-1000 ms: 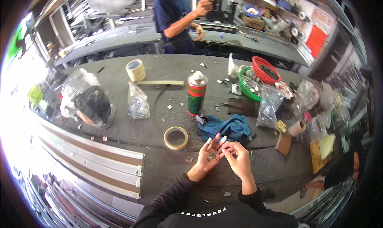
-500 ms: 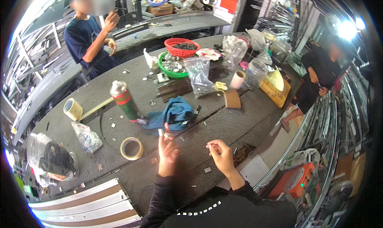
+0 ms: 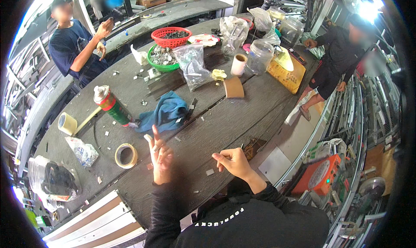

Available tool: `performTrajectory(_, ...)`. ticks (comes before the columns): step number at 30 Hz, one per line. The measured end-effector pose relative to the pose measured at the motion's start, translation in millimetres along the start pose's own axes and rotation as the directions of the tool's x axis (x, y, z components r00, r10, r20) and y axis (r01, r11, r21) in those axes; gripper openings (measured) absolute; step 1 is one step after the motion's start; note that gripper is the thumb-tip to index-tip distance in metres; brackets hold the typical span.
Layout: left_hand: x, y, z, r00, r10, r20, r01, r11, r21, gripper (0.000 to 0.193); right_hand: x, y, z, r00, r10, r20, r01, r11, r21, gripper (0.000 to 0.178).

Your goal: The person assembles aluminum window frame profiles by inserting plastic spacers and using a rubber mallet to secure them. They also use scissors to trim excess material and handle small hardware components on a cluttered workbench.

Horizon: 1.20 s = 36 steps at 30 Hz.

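Observation:
My left hand (image 3: 161, 158) is raised over the near part of the dark table, in front of a crumpled blue cloth (image 3: 164, 113). Two of its fingers stretch upward and apart, one with a white covering at its tip; the others are loosely bent. No object shows in it. To its right, my right hand (image 3: 235, 162) hovers above the table with fingers curled and thumb pressed against them. Whatever it may pinch is hidden. A tape roll (image 3: 126, 155) lies left of my left hand, and a spray can (image 3: 112, 106) leans beside the cloth.
Farther back are a red basket (image 3: 171, 37), a green basket (image 3: 163, 58), a clear bag (image 3: 190, 66), a clear jar (image 3: 260, 57) and a brown curved piece (image 3: 234, 88). Another jar (image 3: 54, 178) lies near left. One person (image 3: 73, 48) stands back left, another (image 3: 338, 53) at right.
The whole view has shifted, moving the table's things leftward and up. My right hand has turned, its fingers now more curled. The person at right has changed pose, one arm reaching toward the table.

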State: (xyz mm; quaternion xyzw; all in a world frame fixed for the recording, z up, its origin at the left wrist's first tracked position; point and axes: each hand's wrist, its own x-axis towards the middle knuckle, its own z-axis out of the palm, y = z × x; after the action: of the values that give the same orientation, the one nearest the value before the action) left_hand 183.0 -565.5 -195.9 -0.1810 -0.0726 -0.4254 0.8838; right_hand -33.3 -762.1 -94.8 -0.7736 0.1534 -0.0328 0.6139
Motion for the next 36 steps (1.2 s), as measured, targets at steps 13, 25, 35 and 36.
performTrajectory(13, -11, -71, 84, 0.493, 0.854, -0.166, 0.452, -0.088, 0.888, 0.073, 149, -4, -392, 0.897, -0.432, 0.093, 0.439, 0.893, -0.094, 0.024)
performTrajectory(25, 46, -195, -82, 0.009, 0.722, 0.692, 0.406, -0.635, 0.657, 0.065, 578, -47, -876, 0.872, -0.284, -0.399, 0.02, 0.835, -0.55, 0.035)
performTrajectory(35, 33, -184, -91, -0.2, 0.556, 0.807, 0.536, -0.627, 0.565, 0.062, 660, 10, -889, 0.917, 0.167, -0.361, -0.038, 0.94, 0.34, 0.028)
performTrajectory(36, 39, -187, -89, -0.204, 0.578, 0.79, 0.531, -0.613, 0.585, 0.068, 657, 8, -887, 0.929, 0.149, -0.339, -0.062, 0.965, 0.255, 0.025)
